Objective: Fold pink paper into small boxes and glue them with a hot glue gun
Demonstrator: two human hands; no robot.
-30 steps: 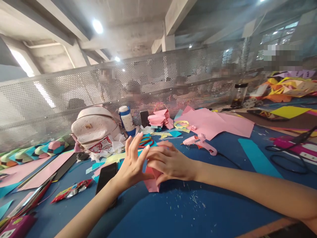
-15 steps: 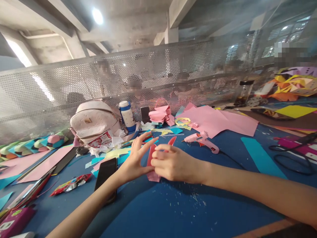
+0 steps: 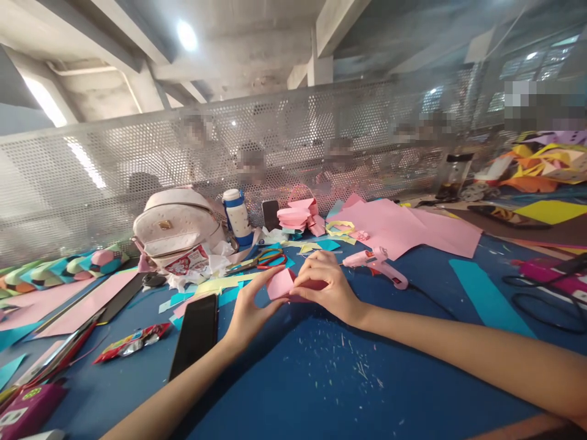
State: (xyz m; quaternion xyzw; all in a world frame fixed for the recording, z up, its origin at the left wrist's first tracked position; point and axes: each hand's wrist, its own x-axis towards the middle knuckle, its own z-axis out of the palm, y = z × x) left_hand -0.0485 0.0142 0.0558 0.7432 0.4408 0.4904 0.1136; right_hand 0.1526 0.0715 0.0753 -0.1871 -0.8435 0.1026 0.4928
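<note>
A small folded piece of pink paper [image 3: 280, 284] is between my two hands above the blue table. My left hand [image 3: 247, 308] has its thumb and fingers around the paper's left end, thumb at the lower edge. On the other side, my right hand [image 3: 332, 290] pinches the paper with its fingers bent, covering part of it. Just beyond the right hand lies a pink glue gun [image 3: 378, 266] with a dark cord. Scissors with red handles [image 3: 271, 259] rest behind the left hand, and a black phone [image 3: 195, 336] lies beside the left forearm.
A pale backpack [image 3: 178, 223] and a white-blue bottle [image 3: 237, 217] stand before a perforated metal screen [image 3: 284, 128]. Large pink sheets [image 3: 408, 226] lie at the back, a blue strip [image 3: 490, 296] at right. A red snack packet [image 3: 132, 343] and paper scraps lie left.
The pink paper has turned from roughly upright to lying more sideways. My left fingers have come down onto it, and my right hand has tilted and moved up slightly.
</note>
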